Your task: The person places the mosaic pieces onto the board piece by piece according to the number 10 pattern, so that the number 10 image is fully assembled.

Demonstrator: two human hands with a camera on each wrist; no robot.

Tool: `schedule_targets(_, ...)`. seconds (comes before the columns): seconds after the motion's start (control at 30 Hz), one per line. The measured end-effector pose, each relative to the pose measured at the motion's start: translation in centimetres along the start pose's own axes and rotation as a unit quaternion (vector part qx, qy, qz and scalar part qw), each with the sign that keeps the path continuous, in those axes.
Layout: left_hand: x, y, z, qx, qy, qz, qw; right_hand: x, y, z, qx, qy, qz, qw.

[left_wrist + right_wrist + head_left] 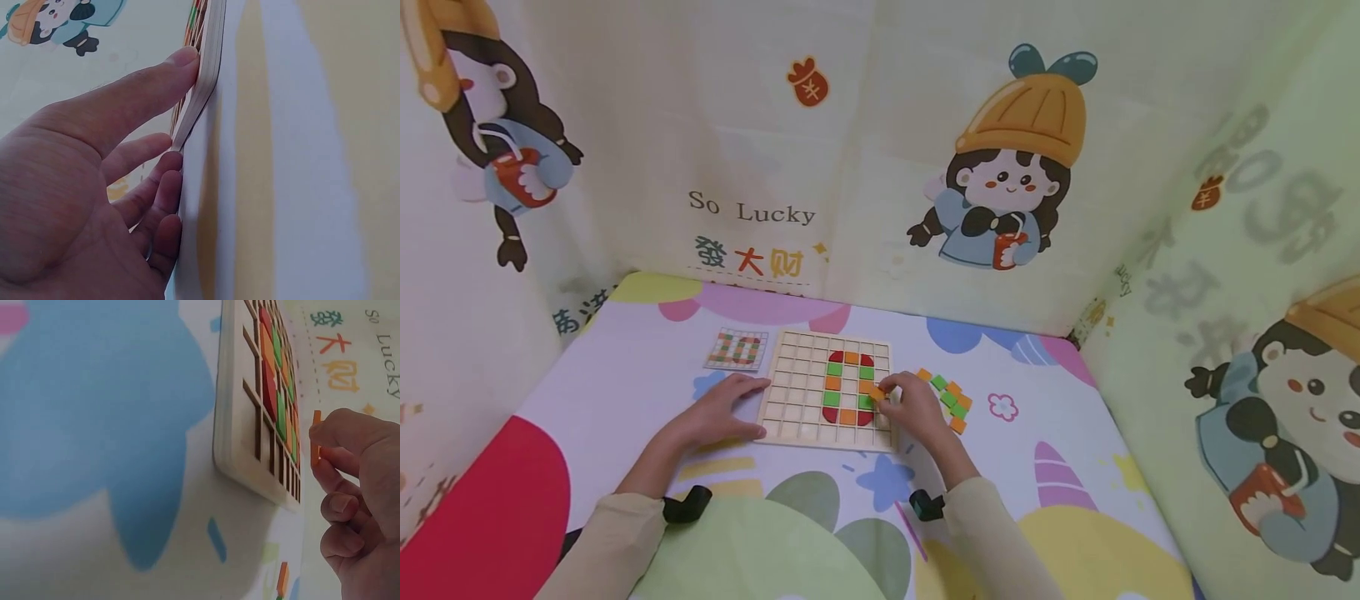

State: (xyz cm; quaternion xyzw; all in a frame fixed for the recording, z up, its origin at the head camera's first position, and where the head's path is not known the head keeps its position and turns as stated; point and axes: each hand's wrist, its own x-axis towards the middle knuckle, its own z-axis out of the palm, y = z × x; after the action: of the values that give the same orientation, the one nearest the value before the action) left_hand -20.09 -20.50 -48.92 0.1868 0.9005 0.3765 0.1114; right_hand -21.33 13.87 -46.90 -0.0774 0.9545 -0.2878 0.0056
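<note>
Orange tile sits pinched between the thumb and forefinger of your right hand, held just above the right column of the pattern on the wooden grid board. The right wrist view shows that grip clamped on the tile's edges, with the tile clear of the board's cells. Your left hand lies with fingers straight against the board's left edge, thumb on its rim, steadying it on the worktop.

I judge the work roughly half done. A ring of red, orange and green tiles, which reads as a 0, already fills the board's right half, bar the cell you are over. The pattern card at the board's far left corner shows a 10, so the 1 on the left looks still unbuilt. A loose cluster of spare orange and green tiles lies just beside the board's right edge.
</note>
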Motion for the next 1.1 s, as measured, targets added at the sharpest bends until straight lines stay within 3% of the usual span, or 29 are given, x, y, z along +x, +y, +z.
schedule_targets(0.17,0.0,0.1,-0.1,0.001,-0.003,0.001,1.0,0.8,-0.9,0.5,-0.004,-0.013,0.005,1.0)
schedule_targets(0.53,-0.1,0.0,-0.1,-0.004,-0.004,-0.005,1.0,2.6,-2.9,1.3,-0.012,-0.032,-0.037,0.999)
schedule_targets(0.8,0.0,0.1,0.0,-0.004,-0.001,-0.008,1.0,4.1,-4.1,1.6,-0.01,-0.039,-0.034,0.999)
schedule_targets(1.1,-0.3,0.1,-0.1,-0.011,0.002,0.004,0.9999,5.8,-5.6,2.4,-0.022,-0.051,-0.055,0.997)
